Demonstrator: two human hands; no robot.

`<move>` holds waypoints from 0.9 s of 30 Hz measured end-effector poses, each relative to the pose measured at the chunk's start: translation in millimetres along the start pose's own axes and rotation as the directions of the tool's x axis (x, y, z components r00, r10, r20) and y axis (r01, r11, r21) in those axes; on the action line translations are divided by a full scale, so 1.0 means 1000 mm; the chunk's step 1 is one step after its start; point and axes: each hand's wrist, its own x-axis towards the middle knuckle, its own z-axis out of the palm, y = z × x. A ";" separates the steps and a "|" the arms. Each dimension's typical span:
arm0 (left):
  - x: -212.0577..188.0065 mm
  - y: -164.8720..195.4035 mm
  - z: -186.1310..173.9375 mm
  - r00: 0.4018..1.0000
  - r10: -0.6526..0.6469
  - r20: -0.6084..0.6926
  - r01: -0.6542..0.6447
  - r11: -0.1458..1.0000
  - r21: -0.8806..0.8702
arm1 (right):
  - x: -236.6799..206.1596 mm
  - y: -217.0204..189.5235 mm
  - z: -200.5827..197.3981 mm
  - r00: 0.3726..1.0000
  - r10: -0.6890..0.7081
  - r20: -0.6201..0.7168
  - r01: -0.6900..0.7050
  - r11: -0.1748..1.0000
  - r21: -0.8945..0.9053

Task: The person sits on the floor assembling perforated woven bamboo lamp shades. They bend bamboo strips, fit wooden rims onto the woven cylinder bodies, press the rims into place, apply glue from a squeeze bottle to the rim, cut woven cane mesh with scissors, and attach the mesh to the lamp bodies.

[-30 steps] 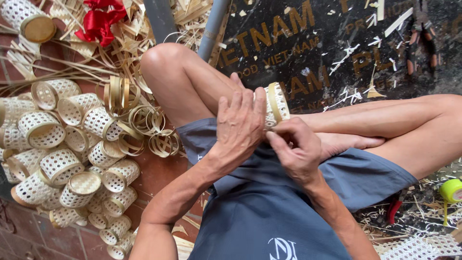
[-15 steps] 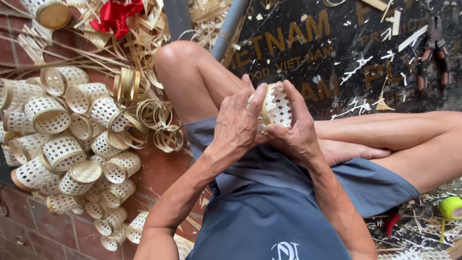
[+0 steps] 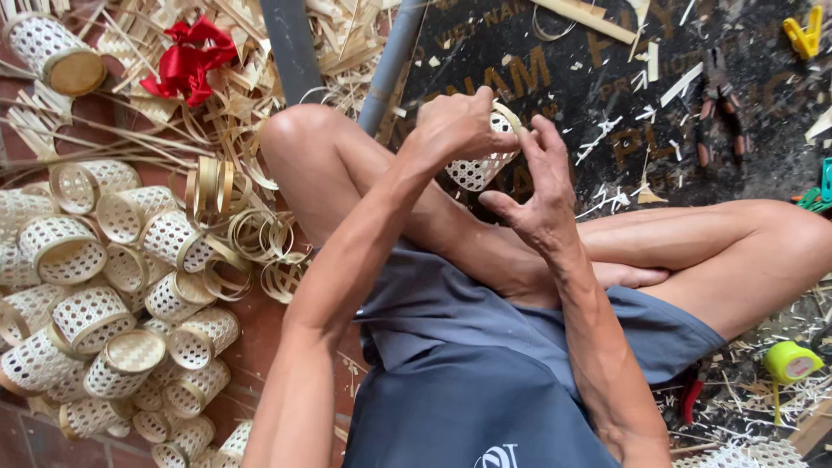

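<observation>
Above your crossed legs, out over the dark mat [image 3: 693, 147], your two hands meet on a small woven basket [image 3: 475, 169]; your left hand [image 3: 455, 128] is closed over its top and near side, fingers curled tight around the rim; your right hand [image 3: 539, 195] comes up from the right, fingers pressed to the pale rim band [image 3: 510, 114] and thumb stretched toward the basket's lower side; both hands are clamped on the basket, which is held in the air, tilted, its lattice wall showing between them. Left of your knee lies a heap of finished baskets [image 3: 95, 312], white weave with tan rims, touching one another; just right of that heap sit loose bamboo rings [image 3: 260, 243], some stacked upright. Far left, a red ribbon [image 3: 186, 56] rests on a tangle of bamboo strips [image 3: 130, 130]; another basket with a lid [image 3: 56, 56] lies on its side beside it. Far right on the mat lie pliers [image 3: 719, 104] and a yellow clip [image 3: 804, 30]; near right, by your thigh, a yellow-green tape measure [image 3: 790, 361] sits among shavings.
</observation>
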 end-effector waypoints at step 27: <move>0.068 0.001 0.073 0.970 0.111 -0.215 -0.235 0.643 -0.729 | 0.030 0.062 -0.037 0.952 0.300 -0.052 -0.298 0.880 -0.370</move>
